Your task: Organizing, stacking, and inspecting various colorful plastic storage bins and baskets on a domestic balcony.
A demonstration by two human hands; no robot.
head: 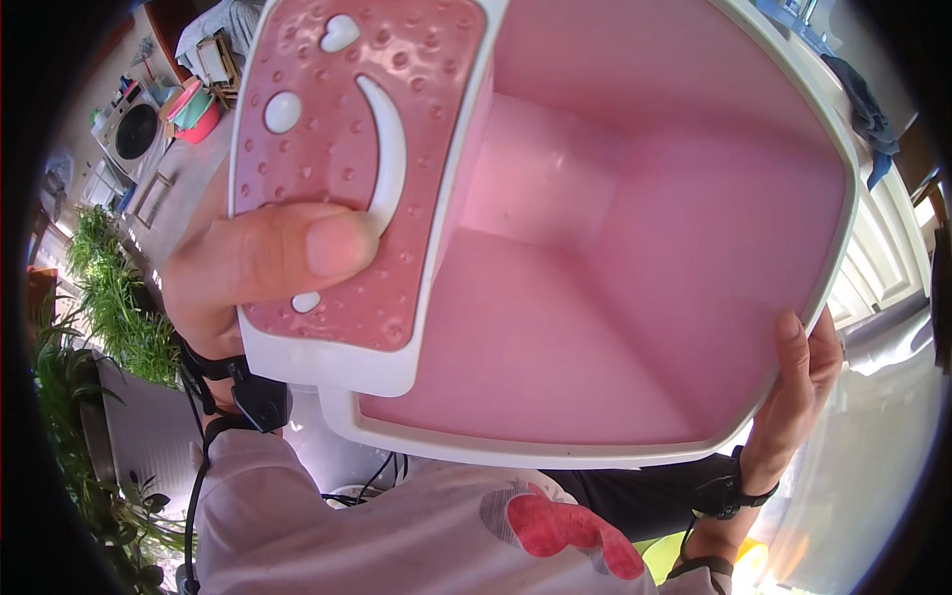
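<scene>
A pink plastic tub [654,245] with a white rim fills the middle of the head view, its hollow inside facing me. Along its left side runs a raised step with a dimpled, glossy pink pad [335,141], which bears white shapes, one a long curve. My left hand [260,268] grips this step from the left, thumb pressed across the pad and over the curve's lower end; its other fingers are hidden behind. At the lower right, my right hand [803,372] holds the rim, thumb on the inner side and fingers around the outside. The tub is tilted and held off the floor.
Green potted plants [119,312] line the left side. Farther back stand a front-loading washing machine [134,137] and stacked colourful basins [195,111]. At the right are white cabinet doors [889,253], with a dark cloth [866,111] hanging above. Cables run near my left arm.
</scene>
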